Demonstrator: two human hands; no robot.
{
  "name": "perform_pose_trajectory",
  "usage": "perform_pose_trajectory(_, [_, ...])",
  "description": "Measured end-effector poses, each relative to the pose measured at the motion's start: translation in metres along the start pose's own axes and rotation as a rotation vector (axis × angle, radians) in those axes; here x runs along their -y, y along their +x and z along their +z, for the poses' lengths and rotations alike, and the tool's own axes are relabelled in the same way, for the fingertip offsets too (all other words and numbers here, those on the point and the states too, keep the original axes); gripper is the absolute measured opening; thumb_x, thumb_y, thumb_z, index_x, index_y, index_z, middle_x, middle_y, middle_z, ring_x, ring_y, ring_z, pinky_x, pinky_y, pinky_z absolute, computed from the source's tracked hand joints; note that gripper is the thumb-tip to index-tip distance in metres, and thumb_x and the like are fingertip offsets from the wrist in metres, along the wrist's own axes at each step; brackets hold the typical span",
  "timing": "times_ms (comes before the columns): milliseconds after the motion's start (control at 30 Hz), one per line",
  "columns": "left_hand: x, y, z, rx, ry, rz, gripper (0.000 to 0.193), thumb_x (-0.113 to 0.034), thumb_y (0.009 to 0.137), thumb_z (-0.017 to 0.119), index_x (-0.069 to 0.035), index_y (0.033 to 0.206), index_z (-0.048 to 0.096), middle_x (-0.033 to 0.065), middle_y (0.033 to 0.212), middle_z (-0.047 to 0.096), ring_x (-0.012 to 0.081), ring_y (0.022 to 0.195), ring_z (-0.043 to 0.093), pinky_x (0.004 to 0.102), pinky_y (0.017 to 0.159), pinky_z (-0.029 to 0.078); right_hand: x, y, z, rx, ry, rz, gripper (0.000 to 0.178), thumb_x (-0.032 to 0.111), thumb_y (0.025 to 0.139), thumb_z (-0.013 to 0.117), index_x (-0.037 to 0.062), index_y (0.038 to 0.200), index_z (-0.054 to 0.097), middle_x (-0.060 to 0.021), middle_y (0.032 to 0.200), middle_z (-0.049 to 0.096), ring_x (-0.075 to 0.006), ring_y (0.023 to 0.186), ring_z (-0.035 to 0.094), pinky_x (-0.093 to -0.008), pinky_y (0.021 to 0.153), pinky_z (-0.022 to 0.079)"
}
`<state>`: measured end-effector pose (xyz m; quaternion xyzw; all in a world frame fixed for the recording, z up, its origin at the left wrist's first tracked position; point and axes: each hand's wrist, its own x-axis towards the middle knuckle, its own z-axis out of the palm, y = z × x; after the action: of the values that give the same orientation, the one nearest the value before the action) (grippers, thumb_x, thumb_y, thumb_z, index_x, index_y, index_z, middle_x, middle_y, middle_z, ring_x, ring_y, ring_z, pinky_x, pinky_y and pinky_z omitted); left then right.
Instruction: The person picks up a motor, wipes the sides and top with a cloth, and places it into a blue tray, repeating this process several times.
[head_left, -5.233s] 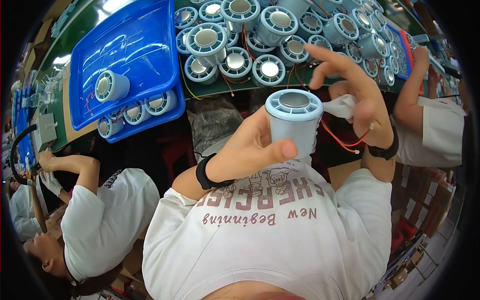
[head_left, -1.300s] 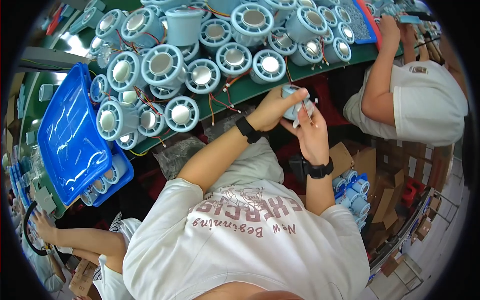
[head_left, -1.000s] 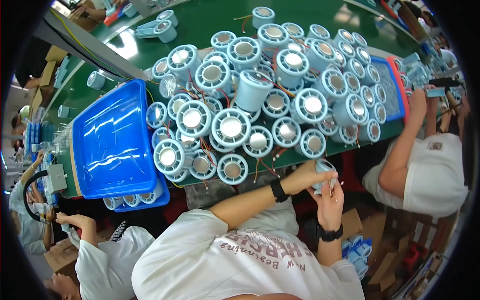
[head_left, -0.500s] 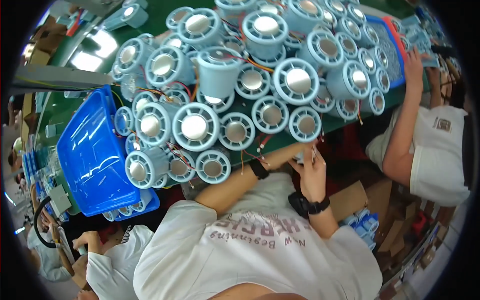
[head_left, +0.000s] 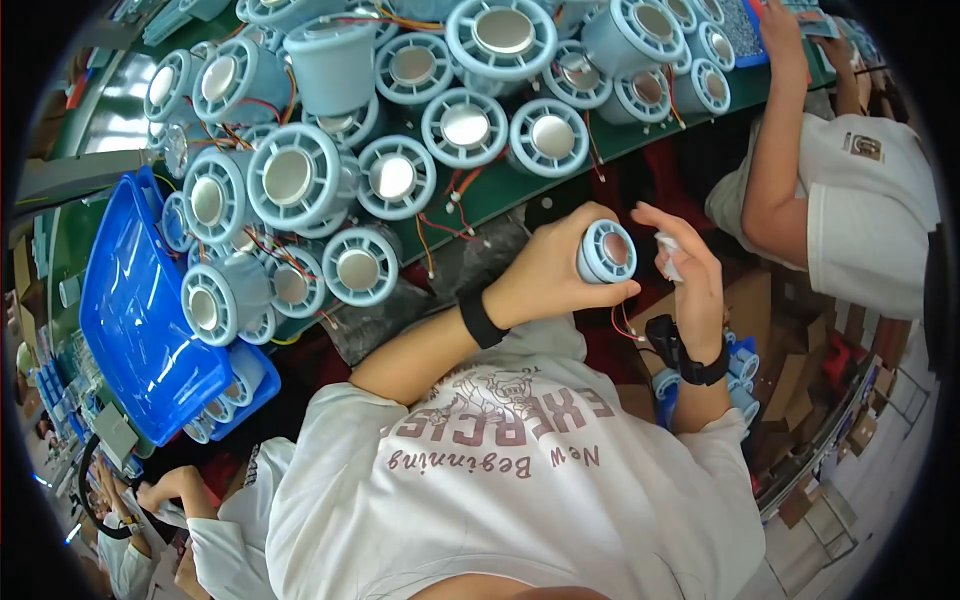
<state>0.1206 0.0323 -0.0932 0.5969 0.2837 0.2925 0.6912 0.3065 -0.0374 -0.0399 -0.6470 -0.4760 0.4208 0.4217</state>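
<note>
My left hand [head_left: 548, 265] is wrapped round a light-blue round plastic housing [head_left: 590, 262] with a spoked rim and a silver-brown disc in its end. Thin red and yellow wires with a small plug [head_left: 628, 328] dangle below this housing. To its right, apart from it, my right hand [head_left: 697, 268] holds a crumpled white wad [head_left: 670, 257] against its fingers, which are fairly straight. Both hands are in front of the table's near edge. Many similar housings [head_left: 357, 270] crowd the green table [head_left: 490, 203], some stacked, with loose wires hanging out.
A blue plastic bin [head_left: 150, 310] leans at the table's left end, above another blue tray [head_left: 262, 385] with housings. Co-workers sit at the right [head_left: 860, 190] and lower left [head_left: 235, 515]. Cardboard boxes [head_left: 790, 350] and more blue housings stand on the floor at right.
My hands, close together at the table edge before, are now apart, and the housing in my left hand has come into sight. The view has shifted, so the table sits higher and further left.
</note>
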Motion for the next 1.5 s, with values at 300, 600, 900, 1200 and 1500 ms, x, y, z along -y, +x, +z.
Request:
perform_pose_trajectory(300, [-0.029, -0.029, -0.001, -0.259, 0.454, 0.402, 0.062, -0.021, 0.062, 0.087, -0.002, 0.111, 0.054, 0.0132, 0.098, 0.06, 0.0298, 0.084, 0.062, 0.035, 0.073, 0.05, 0.07, 0.003, 0.027, 0.312, -0.629, -0.386, 0.064, 0.026, 0.066, 0.084, -0.0009, 0.119, 0.06, -0.014, 0.098, 0.063, -0.0274, 0.085, 0.061, -0.0333, 0.075, 0.05])
perform_pose_trajectory(600, [-0.055, -0.053, -0.007, -0.284, 0.586, 0.379, 0.066, -0.013, 0.058, 0.085, 0.002, 0.11, 0.047, 0.0177, 0.094, 0.059, 0.0348, 0.081, 0.062, 0.0389, 0.069, 0.052, 0.081, -0.003, 0.03, 0.298, -0.436, -0.372, 0.058, 0.023, 0.058, 0.087, 0.0005, 0.106, 0.062, -0.0109, 0.091, 0.065, -0.022, 0.076, 0.063, -0.0313, 0.07, 0.051])
perform_pose_trajectory(900, [-0.071, -0.062, -0.005, -0.022, 0.451, 0.135, 0.066, -0.022, 0.062, 0.086, 0.002, 0.108, 0.046, 0.0171, 0.087, 0.06, 0.0343, 0.076, 0.064, 0.0365, 0.067, 0.053, 0.087, -0.013, 0.019, 0.334, -0.488, -0.333, 0.046, 0.03, 0.066, 0.081, 0.0006, 0.094, 0.061, -0.0104, 0.078, 0.063, -0.0181, 0.07, 0.062, -0.029, 0.063, 0.049])
perform_pose_trajectory(1200, [-0.049, -0.055, -0.018, -0.015, 0.398, 0.341, 0.067, -0.032, 0.062, 0.088, 0.0, 0.108, 0.051, 0.0151, 0.107, 0.056, 0.0275, 0.102, 0.057, 0.0364, 0.084, 0.048, 0.116, -0.061, -0.033, -0.188, -0.312, -0.122, 0.042, 0.029, 0.079, 0.07, -0.0023, 0.105, 0.058, -0.0079, 0.087, 0.065, -0.0087, 0.08, 0.056, -0.0255, 0.069, 0.046])
perform_pose_trajectory(1500, [-0.047, -0.052, 0.004, 0.15, 0.232, 0.17, 0.066, -0.027, 0.065, 0.088, -0.002, 0.114, 0.052, 0.0102, 0.112, 0.052, 0.0238, 0.106, 0.052, 0.035, 0.092, 0.044, 0.091, -0.234, -0.132, -0.804, -0.874, 0.534, 0.06, 0.043, 0.078, 0.07, -0.0028, 0.115, 0.057, -0.0145, 0.101, 0.064, -0.0189, 0.092, 0.061, -0.0309, 0.08, 0.048])
